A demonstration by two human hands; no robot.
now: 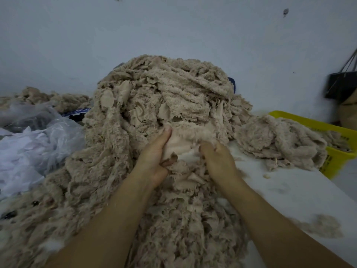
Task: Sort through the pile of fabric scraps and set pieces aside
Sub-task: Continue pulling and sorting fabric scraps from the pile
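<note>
Fabric scrap (pixel 183 139), pale, spans crosswise between the hands: the left hand (pixel 154 153) grips one edge and the right hand (pixel 216 161) pinches the other. The pile (pixel 164 89) rises just beyond. The smaller heap (pixel 280 140) and yellow basket (pixel 336 159) lie nearer the right hand.

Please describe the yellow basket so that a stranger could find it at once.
Start at the big beige scrap pile in the middle. Go right, past a smaller heap, to the basket. It is the only bright yellow thing here.
</note>
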